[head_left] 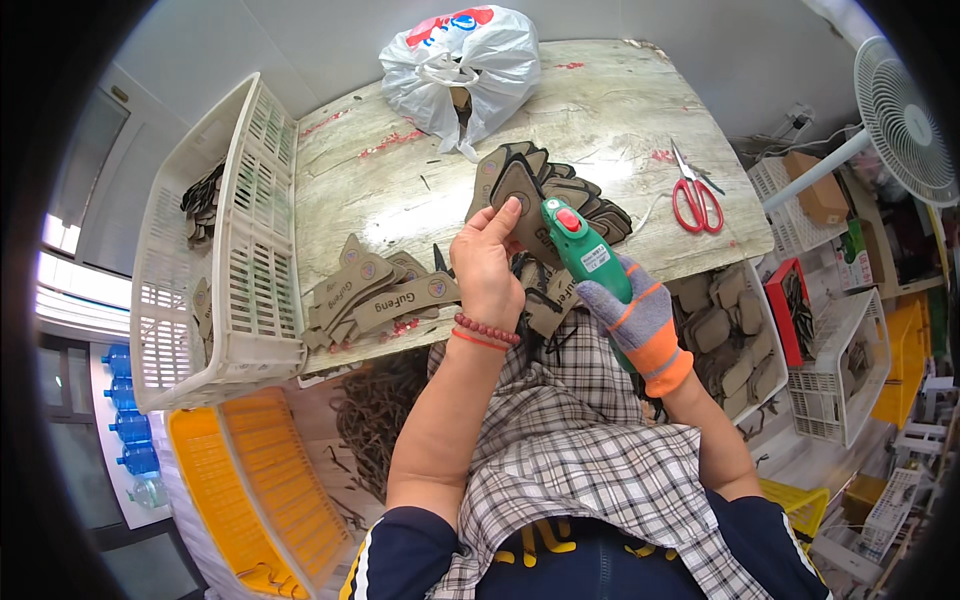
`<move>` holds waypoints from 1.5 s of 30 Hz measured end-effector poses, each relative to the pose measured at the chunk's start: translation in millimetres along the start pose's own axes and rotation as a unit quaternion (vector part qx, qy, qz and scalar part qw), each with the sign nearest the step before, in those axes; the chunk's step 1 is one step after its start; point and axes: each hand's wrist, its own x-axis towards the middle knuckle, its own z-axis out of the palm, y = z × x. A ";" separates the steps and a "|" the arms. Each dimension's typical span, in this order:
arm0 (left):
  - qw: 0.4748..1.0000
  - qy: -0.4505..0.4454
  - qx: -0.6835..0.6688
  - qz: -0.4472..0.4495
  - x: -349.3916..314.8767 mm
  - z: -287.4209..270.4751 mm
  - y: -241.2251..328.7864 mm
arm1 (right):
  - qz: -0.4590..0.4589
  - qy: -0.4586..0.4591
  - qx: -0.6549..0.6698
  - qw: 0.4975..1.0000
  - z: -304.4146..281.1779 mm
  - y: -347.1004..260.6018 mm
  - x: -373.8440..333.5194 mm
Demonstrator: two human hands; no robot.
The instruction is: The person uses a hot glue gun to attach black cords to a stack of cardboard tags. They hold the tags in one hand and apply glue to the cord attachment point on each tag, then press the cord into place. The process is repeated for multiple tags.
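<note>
My left hand, bare and with a red bead bracelet at the wrist, pinches a flat brown piece with rounded ends and a small round emblem. A grey and orange work glove covers my right hand, which is wrapped around a green handheld power cutter with a red button. The cutter's front end is close to the piece's edge; its blade is hard to make out. Just beyond lies a fanned stack of similar brown pieces. More printed brown pieces are heaped left of my left wrist.
Red-handled scissors lie at the table's right. A tied white plastic bag stands at the back. A white crate borders the left side. Brown scraps pile below the front edge, and a bin of brown pieces sits at the right.
</note>
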 end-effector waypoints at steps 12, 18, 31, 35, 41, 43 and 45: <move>0.998 -0.037 0.054 0.018 -15.8 -10.4 -4.5 | -0.003 -0.010 0.018 1.000 -4.4 -5.0 -1.2; 0.992 -0.076 0.084 0.053 -12.6 -19.0 12.3 | -0.022 -0.041 0.043 0.998 -11.8 -1.2 -3.2; 0.958 -0.128 0.220 0.134 -4.2 -31.3 37.3 | -0.061 -0.083 -0.032 0.994 -25.2 -0.8 -3.9; 0.939 -0.149 0.273 0.145 -2.9 -29.4 49.3 | -0.106 -0.079 -0.055 0.990 -28.1 -0.5 -3.7; 0.893 -0.191 0.378 0.149 0.0 -33.6 68.8 | -0.099 -0.113 -0.069 0.986 -34.4 1.9 -1.5; 0.878 -0.213 0.398 0.157 1.5 -34.4 73.3 | -0.098 -0.124 -0.070 0.985 -35.4 0.3 -1.1; 0.861 -0.235 0.420 0.163 1.9 -32.5 77.7 | -0.096 -0.131 -0.074 0.984 -36.8 -1.5 -1.2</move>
